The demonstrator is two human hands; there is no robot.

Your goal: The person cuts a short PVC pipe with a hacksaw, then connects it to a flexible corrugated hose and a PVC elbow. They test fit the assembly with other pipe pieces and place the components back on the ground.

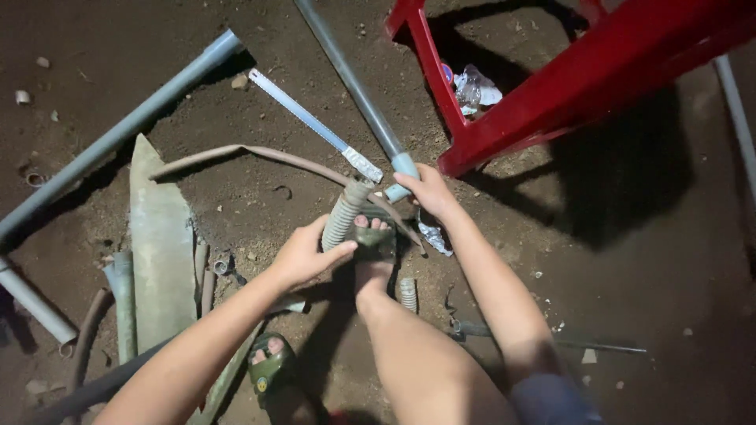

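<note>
On the dirt floor, the left hand grips a corrugated hose just left of a sandalled foot, while the right hand holds a pipe end just behind that foot. A saw blade lies left of the pipe, and a chair stands to its right. A flat board lies far left, with another pipe behind it.

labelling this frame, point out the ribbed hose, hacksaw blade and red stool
ribbed hose (341,220), head view, mid ribbed section
hacksaw blade (303,118), head view, middle of strip
red stool (583,79), head view, slanted leg
</note>
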